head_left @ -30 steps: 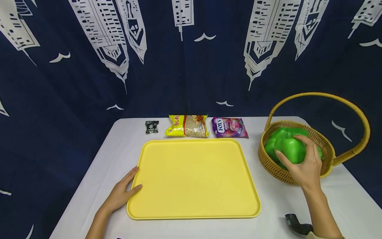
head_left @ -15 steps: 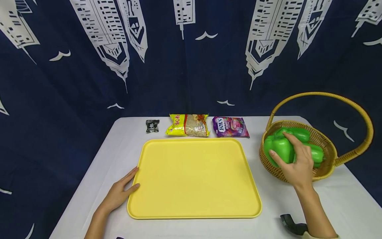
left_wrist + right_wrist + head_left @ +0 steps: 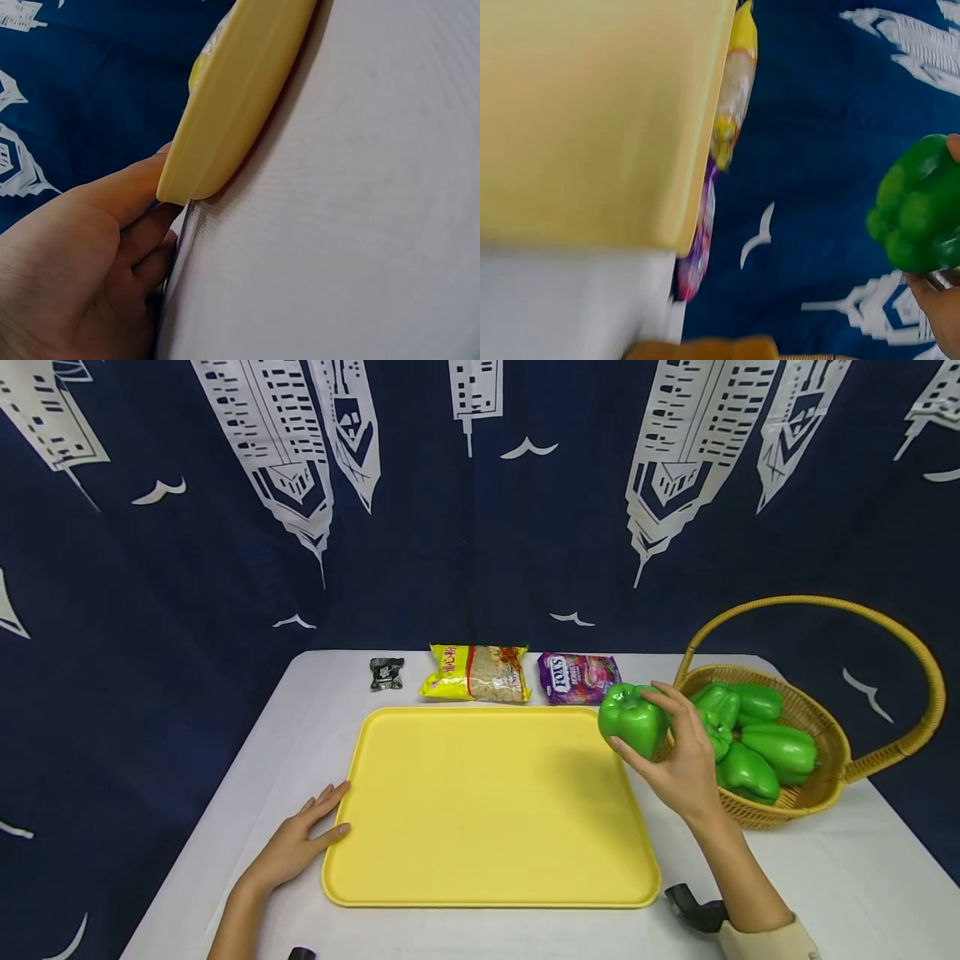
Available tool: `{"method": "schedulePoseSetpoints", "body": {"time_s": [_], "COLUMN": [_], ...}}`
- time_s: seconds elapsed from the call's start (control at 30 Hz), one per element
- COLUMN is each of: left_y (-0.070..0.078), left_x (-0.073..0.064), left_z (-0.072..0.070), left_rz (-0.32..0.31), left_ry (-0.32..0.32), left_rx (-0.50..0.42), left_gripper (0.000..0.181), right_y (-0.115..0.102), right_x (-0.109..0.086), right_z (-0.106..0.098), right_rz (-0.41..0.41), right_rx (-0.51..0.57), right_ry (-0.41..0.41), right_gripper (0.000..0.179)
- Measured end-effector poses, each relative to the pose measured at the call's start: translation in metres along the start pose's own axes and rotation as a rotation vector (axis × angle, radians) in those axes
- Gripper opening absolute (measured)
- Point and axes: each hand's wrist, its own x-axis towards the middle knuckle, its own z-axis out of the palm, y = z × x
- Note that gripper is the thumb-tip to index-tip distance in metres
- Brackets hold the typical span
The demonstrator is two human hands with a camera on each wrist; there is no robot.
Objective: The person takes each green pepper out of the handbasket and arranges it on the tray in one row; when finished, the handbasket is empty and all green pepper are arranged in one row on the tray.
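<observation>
My right hand (image 3: 686,768) holds a green bell pepper (image 3: 626,720) between thumb and fingers, raised over the tray's far right corner. In the right wrist view the same pepper (image 3: 915,214) shows at the right edge, with only bits of the fingers visible. A wicker basket (image 3: 834,739) with a tall arched handle stands to the right, with several more green peppers (image 3: 780,747) inside. On the left edge of a yellow tray (image 3: 480,810) rests my left hand (image 3: 296,843), fingers spread. Seen from the left wrist, that hand (image 3: 82,240) touches the tray's rim (image 3: 225,112).
Behind the tray lie a small black packet (image 3: 386,674), a yellow bag (image 3: 480,674) and a purple candy bag (image 3: 576,678). A white cloth covers the table (image 3: 247,777). A dark blue printed curtain (image 3: 450,552) hangs behind. Black wrist mounts show near the forearms.
My right hand has lifted a green bell pepper out of the basket and carried it left to the tray's right corner. The other peppers stay in the basket. My left hand keeps its place.
</observation>
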Motion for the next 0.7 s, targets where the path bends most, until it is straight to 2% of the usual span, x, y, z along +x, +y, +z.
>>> {"method": "schedulePoseSetpoints", "body": {"time_s": [0.17,0.4,0.53,0.7], "left_y": [-0.001,-0.003,-0.005,-0.004], "left_x": [-0.001,-0.002,-0.002,-0.001], "left_z": [-0.001,-0.003,-0.003,-0.003], "left_rz": [0.031,0.035,0.042,0.050], "left_ry": [0.019,0.014,0.004,-0.003], "left_rx": [-0.025,-0.072,-0.079,-0.079], "left_gripper": [0.065,0.068,0.068,0.067], "right_y": [-0.017,-0.045,-0.057,-0.065], "right_x": [0.004,0.014,0.021,0.030], "right_z": [0.024,0.067,0.094,0.127], "right_rz": [0.011,-0.009,-0.001,0.018], "right_rx": [0.047,0.113,0.137,0.168], "right_ry": [-0.090,-0.255,-0.355,-0.429], "right_gripper": [0.077,0.090,0.082,0.075]}}
